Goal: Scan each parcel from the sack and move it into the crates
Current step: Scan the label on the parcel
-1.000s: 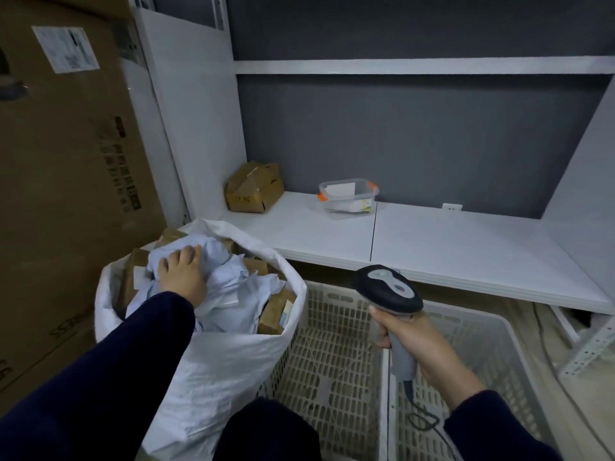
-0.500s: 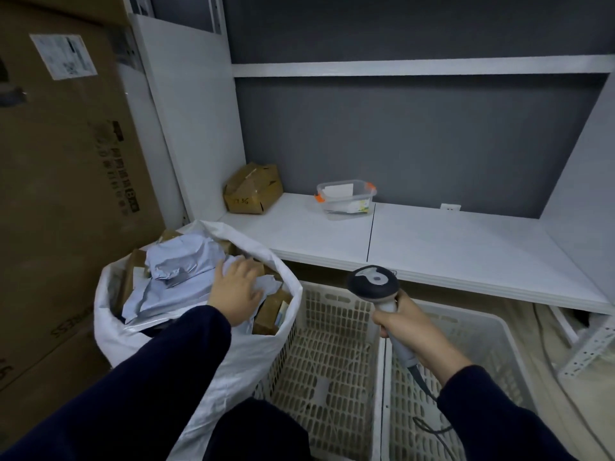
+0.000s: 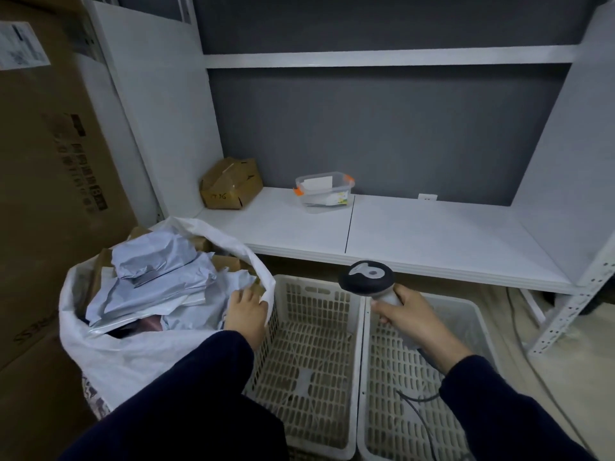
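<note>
A white woven sack [image 3: 139,357] stands at the lower left, filled with several grey mailer bags [image 3: 156,261] and brown cardboard parcels [image 3: 229,262]. My left hand [image 3: 246,311] is inside the sack at its right rim, lying on a grey mailer and a brown parcel; its fingertips are hidden, so its grip is unclear. My right hand [image 3: 407,314] grips the handle of a barcode scanner [image 3: 366,279], held above the seam between two white slotted crates [image 3: 316,361] [image 3: 416,394]. Both crates hold no parcels.
A large cardboard carton [image 3: 50,194] stands left of the sack. On the low white shelf [image 3: 416,241] behind sit a taped brown box [image 3: 231,184] and a clear tub [image 3: 322,191] with orange clips. The scanner cable [image 3: 419,410] trails into the right crate. A shelf post [image 3: 572,311] stands at right.
My left hand has slid from the left of the pile across to the sack's right rim. My right hand has tipped the scanner so its head faces up.
</note>
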